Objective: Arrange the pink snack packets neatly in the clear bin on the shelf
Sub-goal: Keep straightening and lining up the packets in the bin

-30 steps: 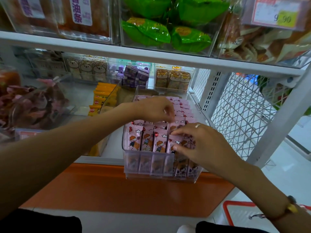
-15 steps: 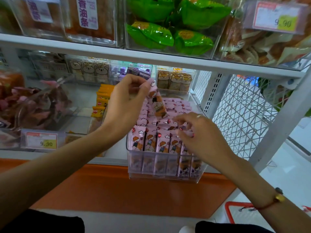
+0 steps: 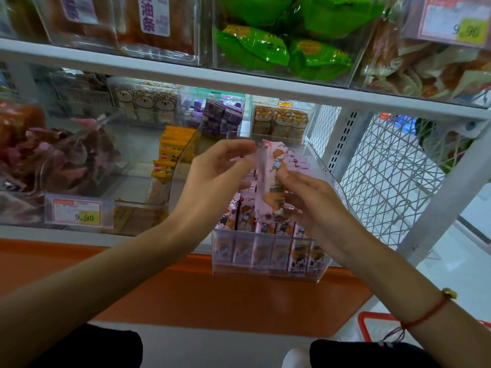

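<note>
A clear bin (image 3: 326, 169) stands at the shelf's front edge and holds rows of upright pink snack packets (image 3: 246, 217) with a cartoon child on them. Above those rows, one pink packet (image 3: 274, 173) is held upright between both hands. My right hand (image 3: 316, 208) pinches its middle and lower part, thumb on the front. My left hand (image 3: 212, 179) is at the packet's upper left edge, its curled fingertips on the top corner.
Left of the bin stand yellow packets (image 3: 171, 155) and a clear bin with a 9.90 price tag (image 3: 77, 212). Green packs (image 3: 268, 49) fill the upper shelf. A white wire panel (image 3: 385, 181) closes the right side. A red basket (image 3: 370, 324) sits on the floor.
My left hand lifted one pink packet out of the bin and brought it down toward the front. My right hand rose off the front rows and took hold of it.
</note>
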Available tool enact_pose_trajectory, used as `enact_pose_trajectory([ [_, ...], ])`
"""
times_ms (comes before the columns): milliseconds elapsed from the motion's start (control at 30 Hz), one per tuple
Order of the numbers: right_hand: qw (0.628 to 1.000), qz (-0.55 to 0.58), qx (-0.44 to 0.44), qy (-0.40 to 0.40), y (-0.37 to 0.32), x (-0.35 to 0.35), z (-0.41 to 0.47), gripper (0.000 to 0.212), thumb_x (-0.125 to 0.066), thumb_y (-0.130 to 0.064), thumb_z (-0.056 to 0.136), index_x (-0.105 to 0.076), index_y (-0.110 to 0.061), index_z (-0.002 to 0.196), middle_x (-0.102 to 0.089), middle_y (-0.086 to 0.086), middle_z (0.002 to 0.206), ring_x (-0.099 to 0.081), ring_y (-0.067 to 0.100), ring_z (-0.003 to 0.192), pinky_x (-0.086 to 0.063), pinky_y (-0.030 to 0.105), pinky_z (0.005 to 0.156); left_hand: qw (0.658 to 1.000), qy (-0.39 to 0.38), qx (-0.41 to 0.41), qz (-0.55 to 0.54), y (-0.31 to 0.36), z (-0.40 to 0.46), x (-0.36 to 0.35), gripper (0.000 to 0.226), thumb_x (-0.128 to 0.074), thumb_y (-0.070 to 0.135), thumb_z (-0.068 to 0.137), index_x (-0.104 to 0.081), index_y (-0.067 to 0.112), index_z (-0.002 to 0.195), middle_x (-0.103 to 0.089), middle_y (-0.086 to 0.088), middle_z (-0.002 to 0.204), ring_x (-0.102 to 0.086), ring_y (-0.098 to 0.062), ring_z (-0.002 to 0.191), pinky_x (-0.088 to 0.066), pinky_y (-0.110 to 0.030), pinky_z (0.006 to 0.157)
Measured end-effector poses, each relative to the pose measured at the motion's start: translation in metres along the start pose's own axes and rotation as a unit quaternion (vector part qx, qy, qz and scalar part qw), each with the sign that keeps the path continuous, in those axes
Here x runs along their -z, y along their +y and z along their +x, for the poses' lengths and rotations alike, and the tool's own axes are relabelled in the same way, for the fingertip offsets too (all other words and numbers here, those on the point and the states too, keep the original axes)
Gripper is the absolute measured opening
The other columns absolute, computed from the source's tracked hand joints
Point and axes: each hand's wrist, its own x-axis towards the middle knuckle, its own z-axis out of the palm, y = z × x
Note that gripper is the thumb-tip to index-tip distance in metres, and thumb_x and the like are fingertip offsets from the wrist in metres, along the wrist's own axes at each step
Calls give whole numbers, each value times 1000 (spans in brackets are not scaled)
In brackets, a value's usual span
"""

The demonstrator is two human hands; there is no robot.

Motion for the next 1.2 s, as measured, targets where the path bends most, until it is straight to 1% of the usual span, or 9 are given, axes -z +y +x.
enact_pose_trajectory([
  [133, 999, 30, -13, 18, 2, 2, 1, 23, -61, -26, 88, -65, -13, 106, -74, 3, 95, -70, 12, 87, -54, 20, 64, 989, -38, -50, 134, -6, -6, -4, 34, -71, 25, 83, -53, 35, 110, -58, 18, 111, -59, 1, 100, -54, -17, 73],
  [267, 998, 24, 22, 52, 5, -3, -2, 38, -70, -33, 72, -63, -9, 101, -73, 1, 80, -70, 11, 76, -54, 20, 61, 970, -49, -96, 217, -8, -12, -11, 54, -78, 39, 73, -48, 30, 116, -55, 17, 111, -58, -1, 95, -55, -25, 72],
  [433, 997, 48, 37, 45, 4, 6, 0, 42, -66, -30, 77, -59, -8, 112, -67, 9, 107, -63, 22, 106, -50, 36, 93, 973, -50, -94, 203, -5, -11, -12, 41, -70, 36, 81, -45, 34, 114, -55, 26, 111, -57, 9, 101, -51, -11, 79],
  [567, 995, 62, 73, 39, 3, 10, -2, 31, -56, -13, 92, -58, -12, 123, -71, 0, 101, -66, 14, 101, -53, 28, 88, 957, -54, -114, 260, -9, -10, -11, 36, -66, 30, 88, -49, 32, 120, -57, 24, 116, -55, 7, 107, -45, -10, 88],
  [733, 981, -36, 140, 129, 4, 4, -6, 50, -76, -34, 65, -62, -18, 110, -72, -4, 102, -69, 9, 95, -57, 28, 81, 935, -33, -158, 314, -11, -5, -11, 48, -67, 41, 81, -53, 28, 126, -49, 23, 121, -46, 6, 110, -38, -9, 90],
  [867, 984, -43, 140, 103, 2, 3, -7, 48, -74, -35, 69, -61, -17, 111, -71, -1, 106, -68, 12, 96, -56, 23, 73, 966, -53, -110, 230, -11, -6, -10, 43, -68, 37, 83, -54, 29, 123, -61, 21, 109, -58, 7, 97, -49, -10, 77],
  [1000, 988, -45, 94, 113, 2, 8, -4, 34, -67, -30, 85, -62, -20, 117, -74, -1, 98, -70, 12, 87, -52, 22, 68, 991, -93, 50, 87, -5, -5, -12, 50, -65, 47, 77, -58, 26, 121, -72, 11, 95, -68, 1, 80, -55, -16, 67],
  [1100, 992, -36, 60, 108, 4, 10, -3, 32, -65, -31, 86, -64, -18, 115, -74, 1, 94, -71, 15, 83, -50, 23, 66, 988, -106, 109, 24, -4, -5, -15, 18, -63, 40, 85, -64, 27, 96, -72, 16, 78, -67, 3, 66, -51, -11, 55],
  [1200, 993, -20, 52, 104, 4, 9, -1, 29, -65, -30, 86, -64, -17, 112, -74, 2, 95, -71, 15, 80, -52, 20, 62, 985, -115, 130, -1, -5, -4, -15, 8, -60, 36, 90, -63, 29, 88, -71, 18, 71, -66, 3, 61, -48, -9, 51],
])
